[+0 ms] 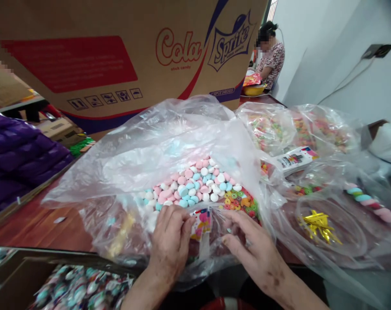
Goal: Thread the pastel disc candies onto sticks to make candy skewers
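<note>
Low in the middle, my left hand [169, 239] has its fingers curled, with thumb and forefinger closed at the edge of a small clear packet with a colourful printed label [201, 221]. My right hand [255, 247] is to the right of the packet, its thumb and forefinger apart beside clear film. Whether that film touches its fingers is hard to make out. Just beyond both hands, pink, white and blue candy tablets [195, 183] lie heaped in a large open clear plastic bag [144, 159]. Small coloured ring candies [242, 201] lie by the tablets on the right.
A big cola carton [127, 56] stands behind the bag. On the right are bagged ring candies [273, 129], a stack of printed packets [297, 159], gold twist ties [320, 226] and a candy stick [371, 202]. Wrapped candies [82, 286] fill a box lower left. Another person [269, 60] sits behind.
</note>
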`<state>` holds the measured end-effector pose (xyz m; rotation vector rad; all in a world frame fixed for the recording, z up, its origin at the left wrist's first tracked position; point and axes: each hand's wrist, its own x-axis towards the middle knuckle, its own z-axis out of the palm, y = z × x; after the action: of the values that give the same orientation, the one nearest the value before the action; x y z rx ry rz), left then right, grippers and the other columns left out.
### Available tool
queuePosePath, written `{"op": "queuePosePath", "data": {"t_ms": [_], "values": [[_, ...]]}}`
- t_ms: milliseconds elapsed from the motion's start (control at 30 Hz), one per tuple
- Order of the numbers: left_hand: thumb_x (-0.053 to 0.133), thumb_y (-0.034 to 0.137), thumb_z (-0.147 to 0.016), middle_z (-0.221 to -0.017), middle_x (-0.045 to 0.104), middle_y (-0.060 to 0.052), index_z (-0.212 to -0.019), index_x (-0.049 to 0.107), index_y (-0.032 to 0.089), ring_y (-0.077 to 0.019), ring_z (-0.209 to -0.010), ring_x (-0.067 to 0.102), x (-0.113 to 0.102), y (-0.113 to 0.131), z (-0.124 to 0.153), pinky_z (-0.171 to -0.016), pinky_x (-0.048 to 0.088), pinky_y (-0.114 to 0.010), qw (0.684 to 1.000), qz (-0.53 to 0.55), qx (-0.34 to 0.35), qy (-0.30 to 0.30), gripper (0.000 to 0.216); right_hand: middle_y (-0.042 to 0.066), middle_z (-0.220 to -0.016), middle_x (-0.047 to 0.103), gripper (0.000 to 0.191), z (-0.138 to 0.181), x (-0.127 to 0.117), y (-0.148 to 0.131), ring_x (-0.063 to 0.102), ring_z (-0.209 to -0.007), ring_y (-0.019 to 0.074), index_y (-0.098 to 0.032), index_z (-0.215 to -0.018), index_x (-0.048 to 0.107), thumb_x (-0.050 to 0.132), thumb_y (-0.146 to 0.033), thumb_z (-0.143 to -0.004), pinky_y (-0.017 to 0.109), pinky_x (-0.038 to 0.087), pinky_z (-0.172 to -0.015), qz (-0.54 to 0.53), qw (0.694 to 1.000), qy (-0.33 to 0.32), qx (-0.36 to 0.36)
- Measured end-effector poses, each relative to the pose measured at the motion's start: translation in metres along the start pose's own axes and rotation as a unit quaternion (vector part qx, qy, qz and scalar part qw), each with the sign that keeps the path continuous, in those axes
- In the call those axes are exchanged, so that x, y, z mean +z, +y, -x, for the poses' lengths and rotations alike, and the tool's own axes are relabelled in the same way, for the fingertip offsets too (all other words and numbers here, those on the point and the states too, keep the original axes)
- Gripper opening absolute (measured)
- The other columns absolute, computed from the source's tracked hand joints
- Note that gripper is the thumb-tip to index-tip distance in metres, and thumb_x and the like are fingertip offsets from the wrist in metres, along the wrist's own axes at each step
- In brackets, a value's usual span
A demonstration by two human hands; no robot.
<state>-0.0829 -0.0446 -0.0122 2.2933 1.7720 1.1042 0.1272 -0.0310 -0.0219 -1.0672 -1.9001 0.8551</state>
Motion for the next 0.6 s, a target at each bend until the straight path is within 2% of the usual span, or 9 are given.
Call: {"op": "queuePosePath", "data": {"t_ms": [67, 167, 233, 300, 333, 367, 433, 500, 600], "values": [[0.048, 0.010, -0.093, -0.080, 0.055, -0.002, -0.082, 0.051, 0.021, -0.0196, -0.077, 0.049, -0.001, 0.014, -0.004, -0.070, 0.041, -0.033, 0.999, 0.043, 0.014, 0.005, 0.015, 0.003, -0.098, 0.063, 0.035, -0.008, 0.002, -0.007, 0.060, -0.081, 0.0152, -0.021, -0.117, 0.055, 0.061, -0.020, -0.083, 0.026, 0.053, -0.071, -0.036, 0.998, -0.002, 0.046], [0.048, 0.009, -0.092, -0.080, 0.054, -0.002, -0.082, 0.051, 0.022, -0.0193, -0.078, 0.051, 0.004, 0.028, -0.011, -0.070, 0.042, -0.031, 0.995, 0.096, 0.026, -0.004, 0.017, 0.000, -0.083, 0.061, 0.007, -0.017, 0.002, -0.012, 0.057, -0.075, 0.0135, -0.020, -0.090, 0.061, 0.055, -0.020, -0.086, 0.024, 0.048, -0.068, -0.074, 0.996, -0.005, 0.059], [0.050, 0.011, -0.092, -0.095, 0.058, -0.005, -0.097, 0.052, 0.022, -0.0213, -0.090, 0.055, 0.005, 0.032, -0.016, -0.076, 0.045, -0.033, 0.992, 0.125, 0.021, -0.020, 0.012, -0.001, -0.076, 0.057, 0.013, -0.019, -0.002, -0.011, 0.054, -0.073, 0.0128, -0.019, -0.079, 0.059, 0.051, -0.019, -0.089, 0.023, 0.045, -0.066, -0.080, 0.996, 0.005, 0.038], [0.054, 0.017, -0.091, -0.118, 0.057, -0.011, -0.120, 0.048, 0.021, -0.0253, -0.112, 0.052, 0.004, 0.033, -0.022, -0.090, 0.044, -0.037, 0.987, 0.144, 0.023, -0.062, 0.030, -0.001, -0.076, 0.057, 0.014, -0.019, -0.009, -0.008, 0.054, -0.074, 0.0127, -0.019, -0.077, 0.058, 0.051, -0.016, -0.089, 0.023, 0.044, -0.067, -0.073, 0.997, 0.005, 0.016], [0.056, 0.020, -0.090, -0.123, 0.056, -0.012, -0.124, 0.047, 0.021, -0.0269, -0.118, 0.049, 0.002, 0.032, -0.025, -0.094, 0.043, -0.038, 0.984, 0.149, 0.034, -0.093, 0.035, -0.001, -0.076, 0.057, 0.013, -0.018, -0.014, -0.007, 0.054, -0.074, 0.0127, -0.019, -0.078, 0.058, 0.051, -0.015, -0.088, 0.023, 0.044, -0.067, -0.065, 0.998, 0.002, 0.003], [0.057, 0.021, -0.090, -0.119, 0.059, -0.011, -0.121, 0.051, 0.022, -0.0274, -0.118, 0.050, -0.001, 0.032, -0.029, -0.094, 0.042, -0.039, 0.979, 0.151, 0.049, -0.128, 0.032, -0.001, -0.076, 0.057, 0.013, -0.018, -0.018, -0.006, 0.054, -0.074, 0.0126, -0.019, -0.078, 0.058, 0.051, -0.013, -0.088, 0.023, 0.043, -0.068, -0.054, 0.998, -0.003, -0.008], [0.055, 0.021, -0.090, -0.094, 0.064, -0.005, -0.096, 0.060, 0.023, -0.0248, -0.097, 0.058, -0.004, 0.031, -0.037, -0.082, 0.045, -0.035, 0.970, 0.147, 0.069, -0.183, 0.008, -0.001, -0.074, 0.056, 0.013, -0.017, -0.027, -0.005, 0.053, -0.073, 0.0127, -0.019, -0.078, 0.058, 0.050, -0.012, -0.087, 0.023, 0.043, -0.068, -0.030, 0.999, -0.007, -0.024], [0.052, 0.021, -0.092, -0.074, 0.061, -0.001, -0.077, 0.058, 0.023, -0.0195, -0.072, 0.058, -0.006, 0.030, -0.042, -0.066, 0.044, -0.029, 0.962, 0.145, 0.051, -0.225, 0.016, -0.002, -0.074, 0.055, 0.013, -0.017, -0.034, -0.004, 0.053, -0.073, 0.0126, -0.019, -0.077, 0.057, 0.051, -0.011, -0.087, 0.023, 0.042, -0.068, -0.013, 1.000, -0.007, -0.018], [0.052, 0.025, -0.092, -0.067, 0.061, 0.001, -0.071, 0.057, 0.023, -0.0167, -0.059, 0.056, -0.003, 0.030, -0.045, -0.056, 0.040, -0.027, 0.955, 0.154, 0.017, -0.252, 0.021, -0.002, -0.078, 0.058, 0.011, -0.017, -0.040, -0.003, 0.055, -0.075, 0.0119, -0.019, -0.082, 0.060, 0.053, -0.012, -0.088, 0.023, 0.043, -0.069, -0.025, 0.999, -0.026, 0.012]]}}
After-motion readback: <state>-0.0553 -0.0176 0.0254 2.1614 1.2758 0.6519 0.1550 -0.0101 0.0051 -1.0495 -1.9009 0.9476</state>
